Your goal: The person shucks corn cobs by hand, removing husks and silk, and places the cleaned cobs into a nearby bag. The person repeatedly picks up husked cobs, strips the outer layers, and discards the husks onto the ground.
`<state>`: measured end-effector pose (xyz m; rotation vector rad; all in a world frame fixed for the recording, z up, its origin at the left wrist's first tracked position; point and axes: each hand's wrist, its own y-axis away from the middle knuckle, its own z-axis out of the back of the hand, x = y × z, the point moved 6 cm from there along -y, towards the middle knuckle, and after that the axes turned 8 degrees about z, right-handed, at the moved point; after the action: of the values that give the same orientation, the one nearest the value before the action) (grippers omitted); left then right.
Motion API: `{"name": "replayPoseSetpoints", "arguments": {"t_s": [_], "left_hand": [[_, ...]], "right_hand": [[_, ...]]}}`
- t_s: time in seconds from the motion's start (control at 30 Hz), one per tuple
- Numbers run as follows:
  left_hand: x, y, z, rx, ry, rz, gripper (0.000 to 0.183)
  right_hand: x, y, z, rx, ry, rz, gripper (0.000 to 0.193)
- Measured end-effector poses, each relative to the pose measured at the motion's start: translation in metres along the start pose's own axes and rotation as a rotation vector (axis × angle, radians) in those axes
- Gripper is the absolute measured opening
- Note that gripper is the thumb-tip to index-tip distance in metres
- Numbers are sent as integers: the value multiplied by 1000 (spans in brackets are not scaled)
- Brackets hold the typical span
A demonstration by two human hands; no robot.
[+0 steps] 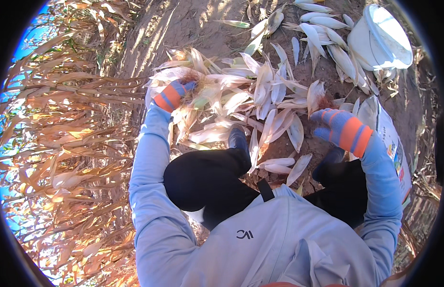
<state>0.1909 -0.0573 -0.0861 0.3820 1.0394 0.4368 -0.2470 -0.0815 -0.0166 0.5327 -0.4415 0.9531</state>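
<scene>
Both of my hands wear grey-blue gloves with orange bands. My left hand [174,94] is at the left end of a heap of pale dry corn husks [226,103], its fingers closed on a husk with reddish-brown silk [189,78]; part of its grip is hidden. On the other side, my right hand [344,128] hovers above the ground in front of my right knee. Its thumb stands apart from the bent fingers, and I see nothing between them. Just beyond those fingertips is an upright husk [316,93] with dark red silk.
Beside my right arm stands a white printed sack or container [391,143]. A white bucket [377,40] is at the far right, near several pale corn ears in husk [322,28]. Dry corn stalks [64,143] crowd the left side. Loose husks [284,165] lie between my feet.
</scene>
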Motion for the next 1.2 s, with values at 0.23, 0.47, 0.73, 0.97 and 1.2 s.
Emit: {"name": "replayPoseSetpoints", "arguments": {"t_s": [0.23,0.47,0.73,0.97,1.2], "left_hand": [[36,-27,27,14,-487,112,38],[-22,-48,-29,111,-654,73,33],[-165,-48,-230,477,-257,-2,44],[-155,-129,-412,578,-436,-533,36],[-167,-121,-435,572,-645,-745,26]], "right_hand": [[-2,2,-6,48,48,-23,36],[-23,16,28,-123,-127,-123,34],[-48,36,65,-377,-101,-197,34],[-51,26,71,-310,-41,-270,34],[-64,36,77,-383,-51,-287,30]]}}
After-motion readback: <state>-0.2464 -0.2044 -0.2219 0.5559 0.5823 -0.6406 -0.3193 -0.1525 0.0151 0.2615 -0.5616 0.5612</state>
